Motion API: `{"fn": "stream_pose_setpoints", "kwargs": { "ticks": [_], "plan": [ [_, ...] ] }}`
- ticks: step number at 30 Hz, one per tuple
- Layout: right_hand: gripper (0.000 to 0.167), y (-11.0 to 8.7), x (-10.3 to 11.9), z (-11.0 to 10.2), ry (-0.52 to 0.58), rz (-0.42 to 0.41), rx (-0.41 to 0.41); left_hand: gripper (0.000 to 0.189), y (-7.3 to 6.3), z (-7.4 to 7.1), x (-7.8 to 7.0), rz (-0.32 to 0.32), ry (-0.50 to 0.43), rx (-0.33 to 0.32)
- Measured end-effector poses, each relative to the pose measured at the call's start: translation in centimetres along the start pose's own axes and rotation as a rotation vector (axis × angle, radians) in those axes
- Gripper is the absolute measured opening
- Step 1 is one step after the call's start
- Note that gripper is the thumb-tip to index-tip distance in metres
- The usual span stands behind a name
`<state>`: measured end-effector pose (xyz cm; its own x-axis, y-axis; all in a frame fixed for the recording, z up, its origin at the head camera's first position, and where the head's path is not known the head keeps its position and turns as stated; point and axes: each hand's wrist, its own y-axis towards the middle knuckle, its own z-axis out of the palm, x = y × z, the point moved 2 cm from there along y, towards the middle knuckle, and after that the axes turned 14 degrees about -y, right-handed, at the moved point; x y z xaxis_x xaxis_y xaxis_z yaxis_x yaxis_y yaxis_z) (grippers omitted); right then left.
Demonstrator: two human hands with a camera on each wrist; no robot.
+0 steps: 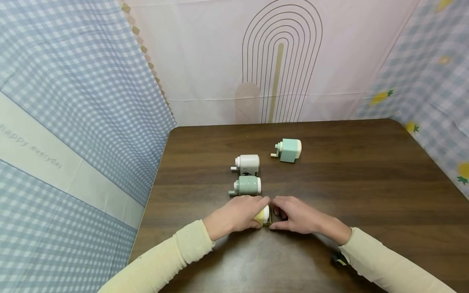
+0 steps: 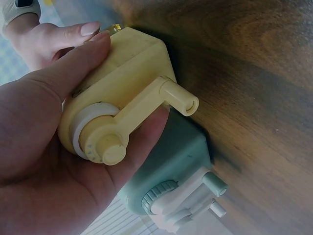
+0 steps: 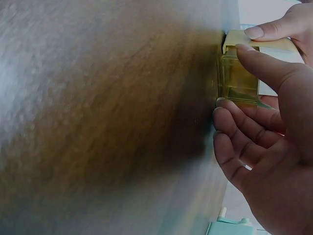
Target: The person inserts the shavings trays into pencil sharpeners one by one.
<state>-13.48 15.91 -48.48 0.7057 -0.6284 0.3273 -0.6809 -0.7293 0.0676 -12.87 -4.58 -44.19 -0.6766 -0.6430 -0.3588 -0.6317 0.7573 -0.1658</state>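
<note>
A yellow crank pencil sharpener (image 2: 129, 58) lies at the front of the row, gripped by my left hand (image 1: 238, 213) with the thumb on one side and fingers on the other. Its crank handle (image 2: 142, 105) shows in the left wrist view. At the opposite end, my right hand (image 1: 301, 214) pinches the see-through yellow shavings drawer (image 3: 239, 78) between thumb and fingers. The drawer stands partly out of the sharpener's body. Just behind my left hand is a green pencil sharpener (image 1: 248, 185), close beside the yellow one.
Behind the green sharpener stands a white pencil sharpener (image 1: 250, 163). Farther back and to the right is a mint pencil sharpener (image 1: 290, 150). All are on a brown wooden table (image 1: 366, 171). A small dark object (image 1: 340, 259) lies by the right sleeve. Cloth curtains border the table.
</note>
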Motion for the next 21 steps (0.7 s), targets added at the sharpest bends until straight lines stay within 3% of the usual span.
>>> {"fn": "stream_pose_setpoints", "kwargs": {
  "ticks": [21],
  "plan": [
    [0.033, 0.91, 0.76, 0.58, 0.034, -0.007, -0.013, 0.061, -0.07, 0.20, -0.57, -0.048, 0.006, -0.025]
  ]
}}
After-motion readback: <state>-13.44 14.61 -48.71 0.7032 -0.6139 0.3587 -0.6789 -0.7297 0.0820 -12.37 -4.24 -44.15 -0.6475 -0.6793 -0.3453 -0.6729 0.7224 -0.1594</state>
